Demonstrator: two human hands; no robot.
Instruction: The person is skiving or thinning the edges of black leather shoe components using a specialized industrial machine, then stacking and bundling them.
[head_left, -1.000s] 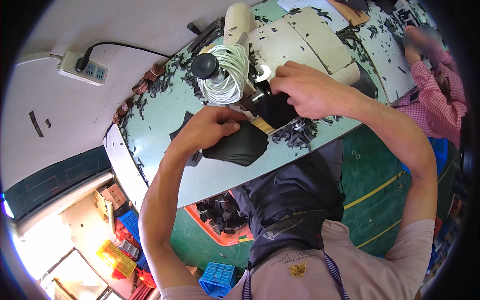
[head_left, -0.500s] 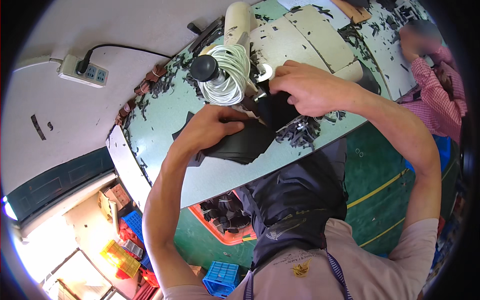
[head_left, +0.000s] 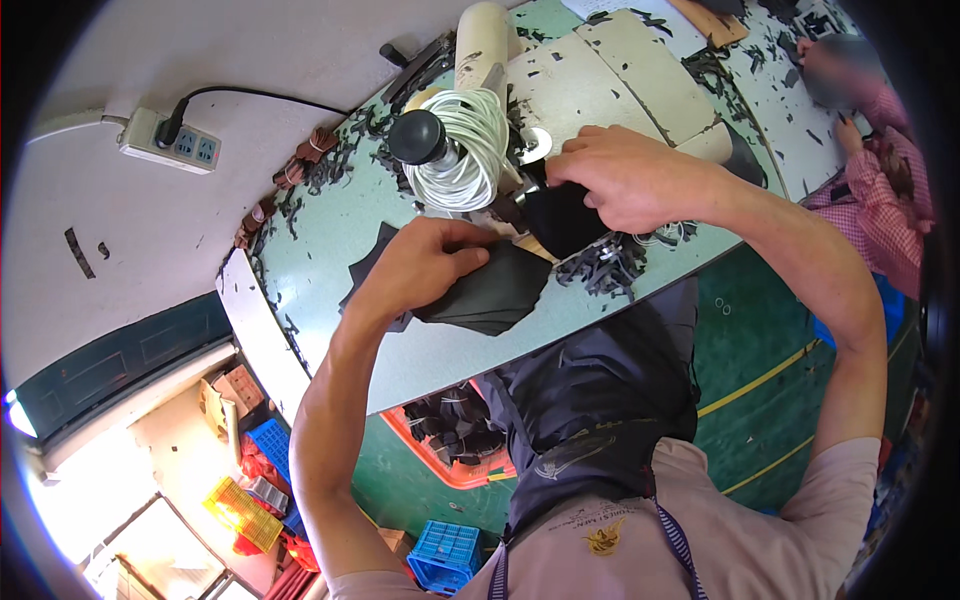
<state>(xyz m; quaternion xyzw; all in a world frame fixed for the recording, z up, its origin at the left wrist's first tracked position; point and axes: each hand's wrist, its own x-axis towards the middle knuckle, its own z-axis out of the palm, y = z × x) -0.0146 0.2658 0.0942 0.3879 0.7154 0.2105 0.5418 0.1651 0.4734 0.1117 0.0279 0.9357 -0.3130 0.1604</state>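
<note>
My left hand lies on a stack of black sheet pieces, thumb and fingers pressing its upper side. My right hand pinches the edge of a separate black piece, which sits against the work area of a cream machine. A coil of white cord hangs round the machine's post, beside a round black knob. A white disc is near my right fingertips. More dark pieces stick out from behind my left wrist.
Dark trimmings litter the pale green table. A socket strip is on the left wall. Below stand an orange basket with dark pieces and a blue crate. A co-worker's checked sleeve shows at right.
The black piece under my right hand has turned and come away from the stack, leaving a light strip between them. The co-worker has shifted a little. My hands stay almost in place.
</note>
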